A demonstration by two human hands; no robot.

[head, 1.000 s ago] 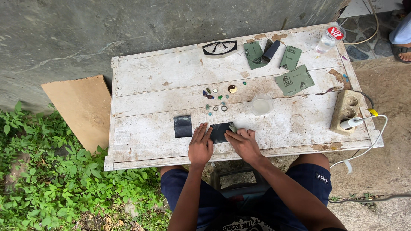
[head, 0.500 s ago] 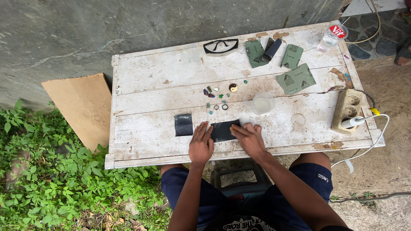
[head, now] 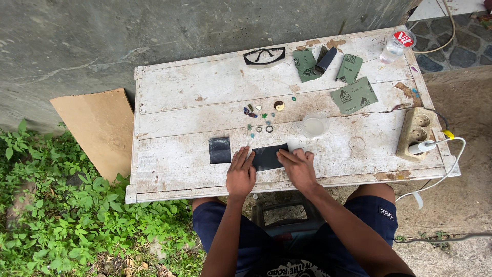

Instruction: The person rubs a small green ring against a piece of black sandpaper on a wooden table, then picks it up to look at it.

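A dark sheet of sandpaper (head: 268, 156) lies near the front edge of a worn white wooden table (head: 179, 92). My left hand (head: 241, 173) rests flat with its fingers on the sheet's left end. My right hand (head: 298, 166) presses down on the sheet's right end, fingers curled; whether something small is under the fingertips I cannot tell. A second dark sandpaper piece (head: 220, 150) lies just left of my left hand, untouched.
Small stones and rings (head: 259, 119) are scattered mid-table beside a clear cup of water (head: 314, 124). Safety glasses (head: 264, 55), green sandpaper sheets (head: 353, 95), a dark block (head: 326, 59) and a bottle (head: 397, 45) sit at the back. A power strip (head: 417, 132) is at right.
My right hand has slid to the right along the dark sheet, uncovering more of it. My left hand stays pressed on the left end.
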